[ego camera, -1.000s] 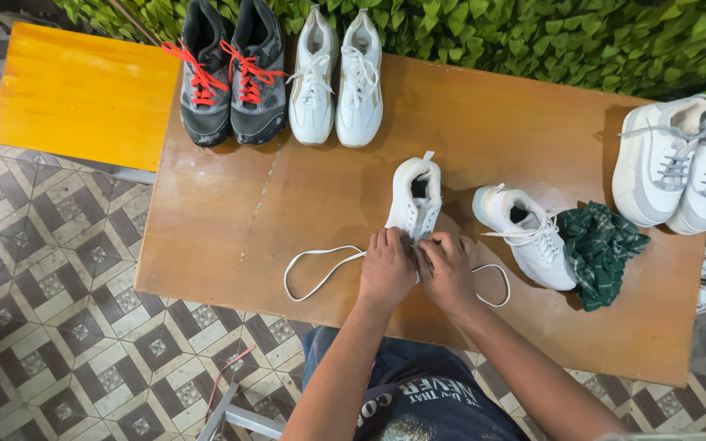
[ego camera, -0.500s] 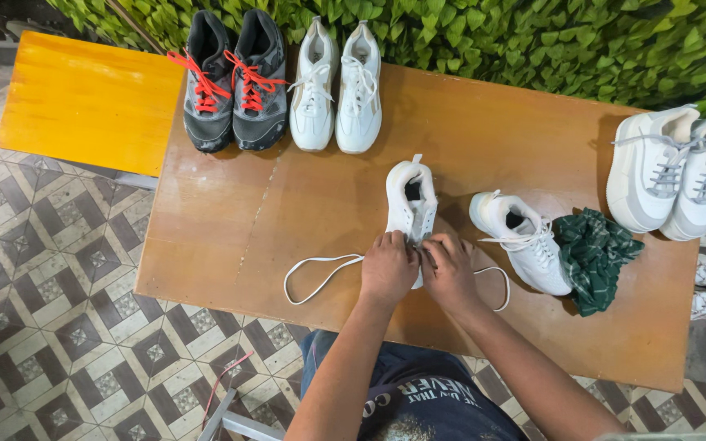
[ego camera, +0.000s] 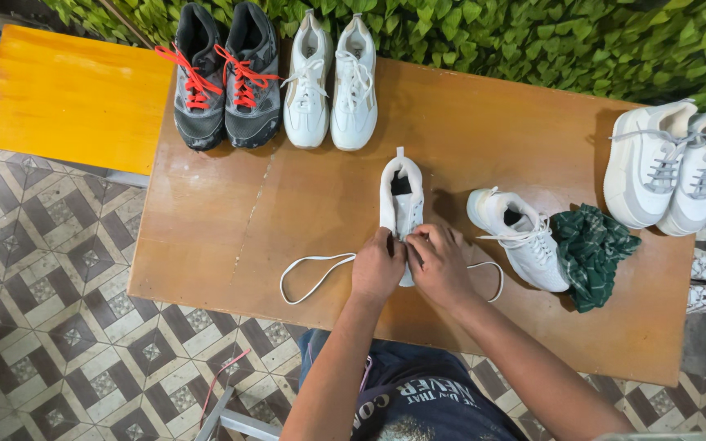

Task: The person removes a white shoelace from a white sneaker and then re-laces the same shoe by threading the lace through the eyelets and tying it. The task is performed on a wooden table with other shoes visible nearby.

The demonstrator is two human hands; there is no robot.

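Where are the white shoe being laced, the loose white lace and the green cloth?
White shoe [ego camera: 400,184]: head view, on its heel collar.
White lace [ego camera: 310,278]: head view, on the loop lying left of the left hand [ego camera: 377,268].
Green cloth [ego camera: 592,255]: head view, on the middle of the crumpled fabric.

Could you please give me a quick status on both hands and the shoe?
Left hand and right hand both on white shoe, fingers pinching its lace. Shoe upright on table. Second white shoe close right, not touching.

No packages, labels, signs or screens in view.
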